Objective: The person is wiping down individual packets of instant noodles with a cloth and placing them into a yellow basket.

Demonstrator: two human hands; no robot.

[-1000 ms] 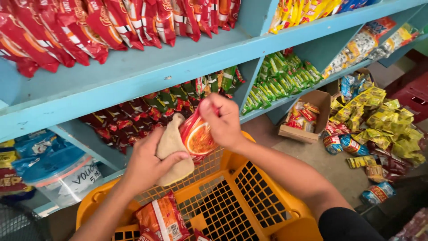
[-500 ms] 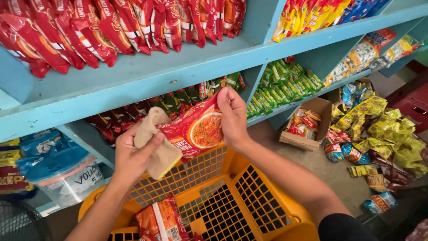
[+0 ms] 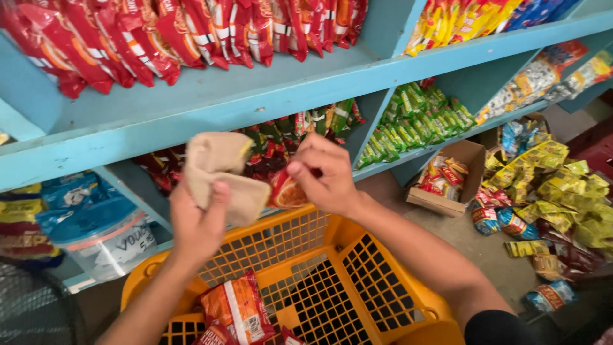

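Your left hand (image 3: pixel 198 223) holds a folded tan cloth (image 3: pixel 220 176), thumb pressed on its front, grip closed around its lower half. The cloth stands roughly upright, long axis running from your palm up toward the pale blue wooden shelf (image 3: pixel 211 102), with the top fold tilted slightly right.

Your right hand (image 3: pixel 325 176) pinches a red and orange plastic snack packet (image 3: pixel 287 190) between thumb and fingers, a narrow grip. The packet sits just right of the cloth, touching it, above the back rim of the yellow plastic mesh basket (image 3: pixel 357 275). Most of the packet is hidden behind the cloth and your fingers, so you cannot tell its long axis or which way it faces.

1 similar red snack packet (image 3: pixel 237 305) lies in the basket, tilted; others below it are cut off by the frame edge. The cardboard box (image 3: pixel 469 166) on the floor is partly hidden by the shelf.
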